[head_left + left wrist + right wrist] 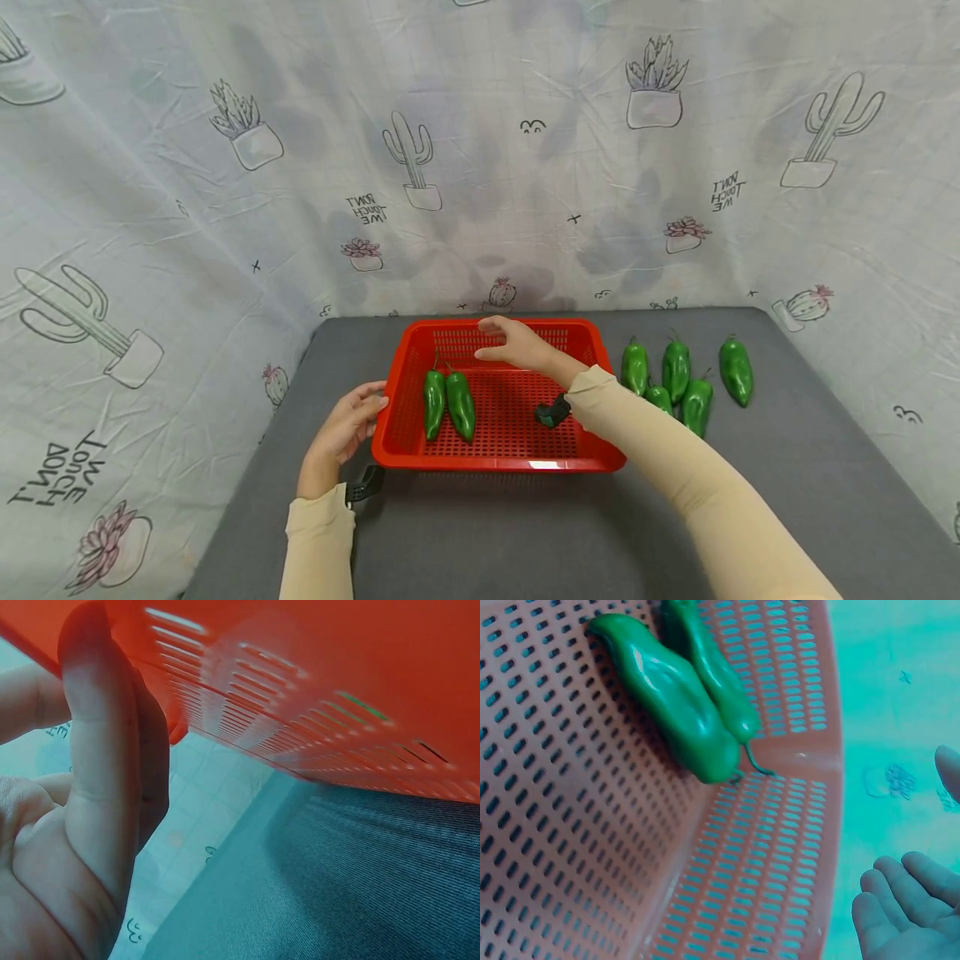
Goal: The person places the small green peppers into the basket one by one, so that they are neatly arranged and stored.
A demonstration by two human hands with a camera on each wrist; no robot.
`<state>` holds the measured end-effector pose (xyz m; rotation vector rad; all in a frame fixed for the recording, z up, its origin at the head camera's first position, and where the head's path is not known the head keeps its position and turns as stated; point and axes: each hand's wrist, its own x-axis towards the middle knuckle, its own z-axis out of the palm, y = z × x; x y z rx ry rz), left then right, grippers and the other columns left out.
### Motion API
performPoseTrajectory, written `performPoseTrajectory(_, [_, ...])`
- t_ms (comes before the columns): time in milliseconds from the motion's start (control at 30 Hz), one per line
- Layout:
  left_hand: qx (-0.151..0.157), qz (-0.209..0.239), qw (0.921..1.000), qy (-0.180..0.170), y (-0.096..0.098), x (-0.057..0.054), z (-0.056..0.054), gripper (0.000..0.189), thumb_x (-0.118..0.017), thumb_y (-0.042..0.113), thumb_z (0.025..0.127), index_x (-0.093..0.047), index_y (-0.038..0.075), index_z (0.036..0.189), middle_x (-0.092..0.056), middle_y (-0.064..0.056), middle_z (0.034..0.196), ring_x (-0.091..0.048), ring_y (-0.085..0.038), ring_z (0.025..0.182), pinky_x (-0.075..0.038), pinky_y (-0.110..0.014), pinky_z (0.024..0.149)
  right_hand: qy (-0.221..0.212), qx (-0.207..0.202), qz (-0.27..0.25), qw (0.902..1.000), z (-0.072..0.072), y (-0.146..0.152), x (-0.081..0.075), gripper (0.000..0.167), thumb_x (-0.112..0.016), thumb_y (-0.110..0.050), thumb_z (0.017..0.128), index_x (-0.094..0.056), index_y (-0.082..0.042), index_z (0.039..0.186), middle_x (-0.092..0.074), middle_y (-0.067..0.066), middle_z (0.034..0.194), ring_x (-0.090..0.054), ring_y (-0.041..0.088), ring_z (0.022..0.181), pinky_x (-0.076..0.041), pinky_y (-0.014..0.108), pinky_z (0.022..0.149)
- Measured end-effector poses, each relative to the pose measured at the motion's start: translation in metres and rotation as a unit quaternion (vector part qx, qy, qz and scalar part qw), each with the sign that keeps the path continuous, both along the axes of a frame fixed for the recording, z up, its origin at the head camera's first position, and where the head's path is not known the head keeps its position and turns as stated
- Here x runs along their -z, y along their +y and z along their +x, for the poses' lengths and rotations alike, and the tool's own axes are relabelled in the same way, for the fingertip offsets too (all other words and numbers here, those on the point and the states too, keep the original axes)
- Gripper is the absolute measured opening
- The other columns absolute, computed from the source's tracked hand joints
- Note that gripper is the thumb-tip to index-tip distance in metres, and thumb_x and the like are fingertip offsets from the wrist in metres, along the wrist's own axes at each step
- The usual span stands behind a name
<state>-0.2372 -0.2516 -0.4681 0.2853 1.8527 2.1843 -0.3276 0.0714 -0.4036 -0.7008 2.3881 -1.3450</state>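
Bench (487, 533): dark grey, bearing all items.

Left hand (351, 422): grasping the basket's left rim, thumb against the edge.

Basket (480, 462): red, slotted plastic, glossy rim; long axis left to right; on the bench, between the hands' sleeves.

Left pepper (434, 406) and right pepper (461, 406): two, on the basket floor towards its left end, just beside each other. Long axes near to far, stems away from the person, tips nearer; the right one slants, its tip rightward. Deep green, shiny, slightly lumpy, thin curved stems. The left hand is outside the wall to their left.

Right hand (517, 343): released, fingers extended, thumb apart; above the basket's far part, right of the stems.

Loose peppers (676, 371): five visible, green, glossy, right of the basket, stems mostly far.

Cloth (480, 250): pale, cactus-printed, behind.
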Motion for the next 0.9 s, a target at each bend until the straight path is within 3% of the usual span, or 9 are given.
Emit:
performPoseTrajectory(500, [-0.003,-0.001,1.0000,0.003,0.000,0.002,0.000,0.046,-0.044,0.001,0.098,-0.024,-0.013,0.137,-0.066,0.001,0.095,-0.067,-0.010,0.079,-0.057,-0.026,0.069,0.003,0.041,-0.064,0.9971,0.005,0.053,-0.024,0.055,-0.064,-0.027,0.091,-0.043,-0.011,0.139,-0.044,0.011,0.143,-0.039,0.032,0.133,-0.033,0.047,0.109])
performPoseTrajectory(900, [-0.008,-0.001,1.0000,0.005,0.000,0.009,0.001,0.043,-0.043,0.001,0.098,-0.026,-0.010,0.136,-0.067,0.002,0.094,-0.067,-0.010,0.080,-0.057,-0.026,0.070,0.027,0.055,-0.129,0.9897,0.017,0.100,-0.031,0.054,-0.060,-0.021,0.094,-0.038,-0.005,0.141,-0.041,0.019,0.144,-0.039,0.033,0.132,-0.035,0.049,0.107])
